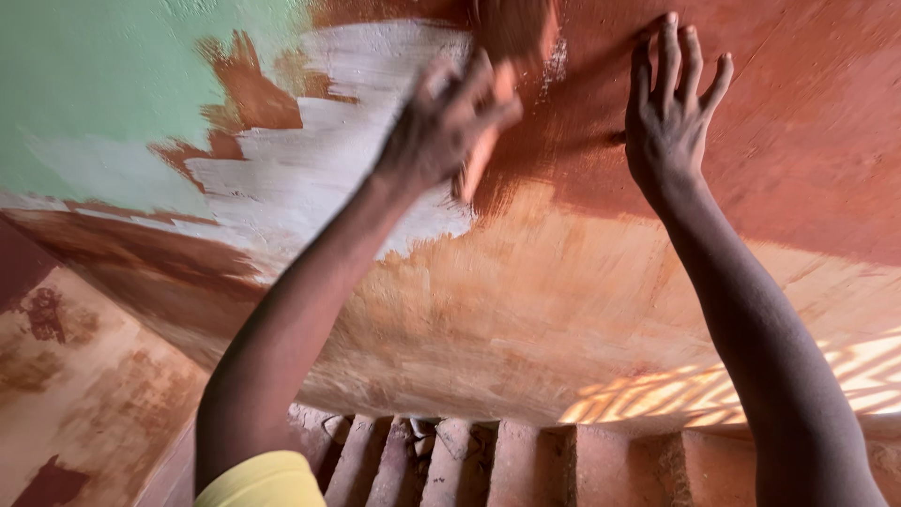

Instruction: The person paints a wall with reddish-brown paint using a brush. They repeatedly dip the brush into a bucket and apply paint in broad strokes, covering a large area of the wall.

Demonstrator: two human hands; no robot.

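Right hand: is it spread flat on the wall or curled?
Spread. The right hand lies open against the reddish-brown wall, fingers extended upward and slightly apart, holding nothing.

brush (511, 38): blurred, maybe reddish-brown | on wall (563, 282): wet red-brown coat, white patch

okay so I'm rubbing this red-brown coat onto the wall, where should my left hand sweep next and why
Probably leftward, onto the white patch. The left hand sits at the edge where the red-brown coat ends, and that pale area beside it looks uncovered. The right hand rests flat on the coated part.
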